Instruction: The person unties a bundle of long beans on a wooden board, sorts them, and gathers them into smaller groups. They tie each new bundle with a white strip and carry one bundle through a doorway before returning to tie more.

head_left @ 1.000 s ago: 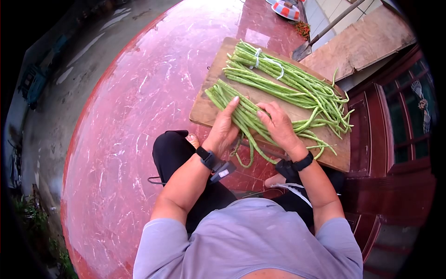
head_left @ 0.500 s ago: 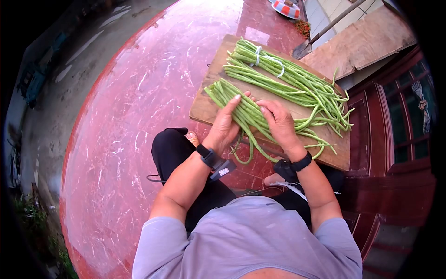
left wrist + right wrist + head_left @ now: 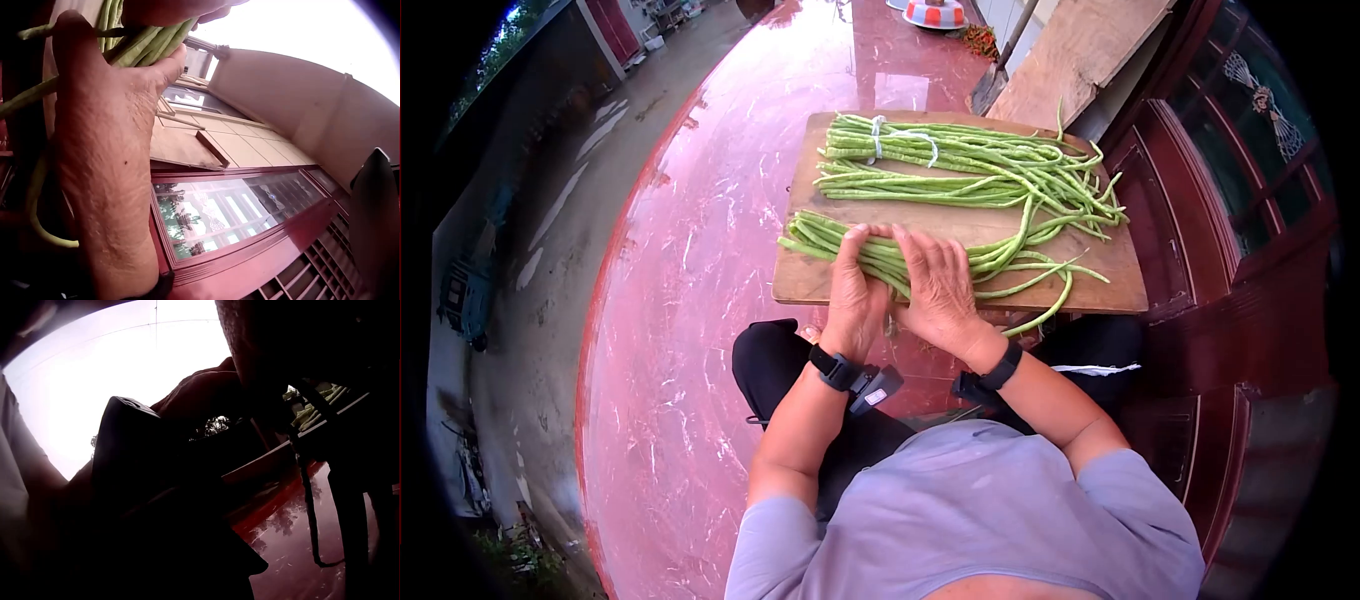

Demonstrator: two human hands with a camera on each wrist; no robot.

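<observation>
Gripping one bean bunch, at centre, with two hands. With one tied bunch above, on table over red floor.

The long beans are light green; the tie around one bundle is white; the bench is brown; the floor is pinkish red, veined white like marble; the shirt is greyish lavender; the trousers and wrist straps are black; the door is dark red.
</observation>
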